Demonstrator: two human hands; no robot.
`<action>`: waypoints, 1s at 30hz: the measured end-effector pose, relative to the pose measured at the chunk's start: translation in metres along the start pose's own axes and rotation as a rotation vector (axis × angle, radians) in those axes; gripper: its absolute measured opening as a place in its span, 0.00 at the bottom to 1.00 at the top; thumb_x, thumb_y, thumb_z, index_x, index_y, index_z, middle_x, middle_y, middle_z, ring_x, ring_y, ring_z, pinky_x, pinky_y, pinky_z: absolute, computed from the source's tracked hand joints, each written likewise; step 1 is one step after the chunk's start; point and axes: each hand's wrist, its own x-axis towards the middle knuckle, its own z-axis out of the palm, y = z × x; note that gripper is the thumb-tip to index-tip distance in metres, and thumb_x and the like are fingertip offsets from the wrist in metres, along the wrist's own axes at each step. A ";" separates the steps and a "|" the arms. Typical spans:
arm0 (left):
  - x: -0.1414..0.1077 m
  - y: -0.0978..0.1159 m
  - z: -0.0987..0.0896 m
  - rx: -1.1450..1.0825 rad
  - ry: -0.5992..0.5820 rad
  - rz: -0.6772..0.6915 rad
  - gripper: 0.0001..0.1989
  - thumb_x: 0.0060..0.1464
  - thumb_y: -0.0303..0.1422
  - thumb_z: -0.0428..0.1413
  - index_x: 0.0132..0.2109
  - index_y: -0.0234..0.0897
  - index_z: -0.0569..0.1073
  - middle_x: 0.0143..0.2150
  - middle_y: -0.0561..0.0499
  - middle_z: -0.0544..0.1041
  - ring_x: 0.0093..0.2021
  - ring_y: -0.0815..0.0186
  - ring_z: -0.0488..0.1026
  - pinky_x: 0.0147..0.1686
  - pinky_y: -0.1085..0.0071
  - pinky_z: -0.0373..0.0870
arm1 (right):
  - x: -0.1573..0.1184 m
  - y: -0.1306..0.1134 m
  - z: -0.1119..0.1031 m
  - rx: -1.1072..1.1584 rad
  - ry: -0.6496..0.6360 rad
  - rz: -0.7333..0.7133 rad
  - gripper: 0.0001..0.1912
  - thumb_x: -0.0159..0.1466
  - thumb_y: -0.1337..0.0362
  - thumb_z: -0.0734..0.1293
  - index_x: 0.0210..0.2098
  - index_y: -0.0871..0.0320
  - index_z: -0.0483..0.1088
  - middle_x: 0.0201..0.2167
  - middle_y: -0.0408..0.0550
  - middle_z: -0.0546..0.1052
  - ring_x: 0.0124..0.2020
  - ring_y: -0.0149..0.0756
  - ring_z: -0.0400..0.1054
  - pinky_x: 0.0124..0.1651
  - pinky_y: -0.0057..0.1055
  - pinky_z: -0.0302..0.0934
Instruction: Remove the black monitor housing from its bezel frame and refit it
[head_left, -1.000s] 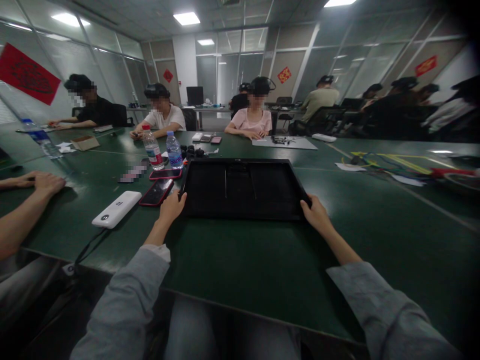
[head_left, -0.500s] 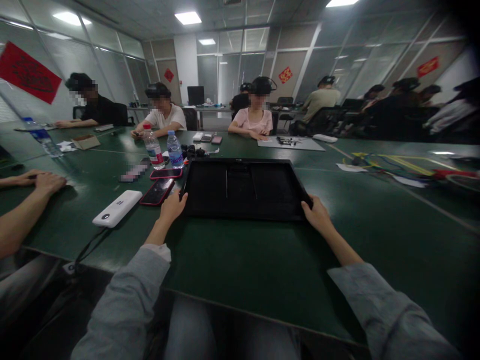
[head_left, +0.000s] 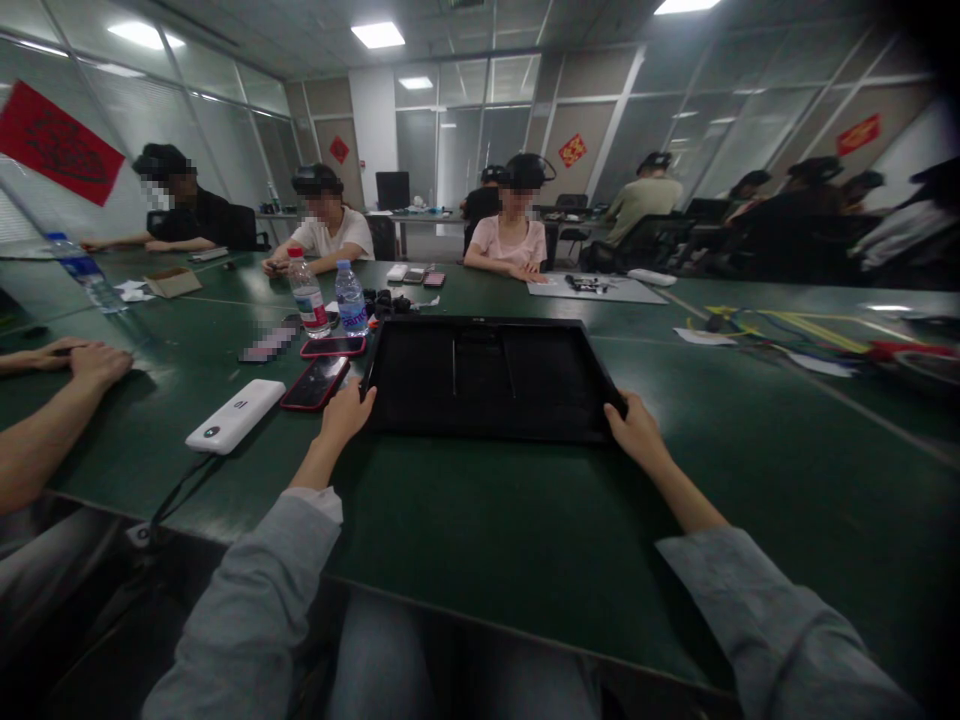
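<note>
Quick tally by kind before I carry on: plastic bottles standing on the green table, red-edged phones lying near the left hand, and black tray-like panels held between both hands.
Plastic bottles: 3
Red-edged phones: 2
Black tray-like panel: 1
Total: 6

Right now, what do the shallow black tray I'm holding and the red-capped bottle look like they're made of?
Black tray: probably plastic with a mostly matte finish, since its dark floor shows little shine; painted metal can't be ruled out. Red-capped bottle: most likely smooth, clear plastic, as its wall looks see-through above the label.
</note>
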 end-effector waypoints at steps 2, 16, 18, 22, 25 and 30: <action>0.000 0.000 0.000 -0.002 0.002 0.005 0.25 0.67 0.46 0.44 0.62 0.34 0.66 0.52 0.36 0.79 0.52 0.47 0.77 0.50 0.56 0.71 | -0.001 -0.005 -0.002 0.012 0.019 -0.015 0.24 0.61 0.57 0.63 0.54 0.60 0.69 0.46 0.60 0.76 0.51 0.53 0.70 0.56 0.47 0.65; 0.000 -0.002 0.003 0.014 0.014 0.009 0.24 0.67 0.45 0.45 0.61 0.35 0.66 0.52 0.36 0.79 0.53 0.48 0.77 0.50 0.58 0.71 | 0.001 0.010 0.005 -0.005 0.003 -0.028 0.26 0.62 0.56 0.61 0.56 0.62 0.66 0.51 0.62 0.75 0.53 0.52 0.70 0.58 0.49 0.63; 0.000 -0.002 0.003 0.016 0.011 0.010 0.24 0.67 0.45 0.44 0.61 0.34 0.66 0.52 0.36 0.79 0.52 0.48 0.78 0.50 0.58 0.71 | 0.001 0.010 0.005 -0.004 0.011 -0.031 0.25 0.61 0.57 0.61 0.55 0.61 0.67 0.50 0.61 0.75 0.52 0.52 0.70 0.58 0.48 0.63; 0.000 -0.001 0.001 0.012 0.006 0.016 0.25 0.67 0.45 0.44 0.62 0.34 0.66 0.52 0.36 0.79 0.52 0.47 0.78 0.49 0.57 0.72 | 0.002 0.009 0.004 -0.013 -0.008 -0.016 0.26 0.62 0.56 0.61 0.56 0.62 0.66 0.51 0.62 0.75 0.53 0.52 0.69 0.58 0.48 0.63; 0.000 0.000 0.000 0.021 -0.002 0.009 0.25 0.68 0.45 0.44 0.62 0.34 0.66 0.52 0.36 0.79 0.52 0.48 0.77 0.50 0.57 0.71 | 0.002 0.009 0.004 -0.021 -0.017 -0.012 0.28 0.62 0.55 0.60 0.57 0.64 0.65 0.52 0.64 0.74 0.54 0.53 0.69 0.59 0.49 0.62; 0.000 0.000 -0.001 0.014 -0.005 0.002 0.25 0.68 0.45 0.44 0.63 0.35 0.65 0.53 0.36 0.79 0.53 0.48 0.77 0.51 0.57 0.71 | 0.001 0.010 0.004 -0.002 -0.013 -0.026 0.27 0.62 0.56 0.61 0.57 0.62 0.65 0.51 0.62 0.75 0.53 0.53 0.70 0.58 0.49 0.63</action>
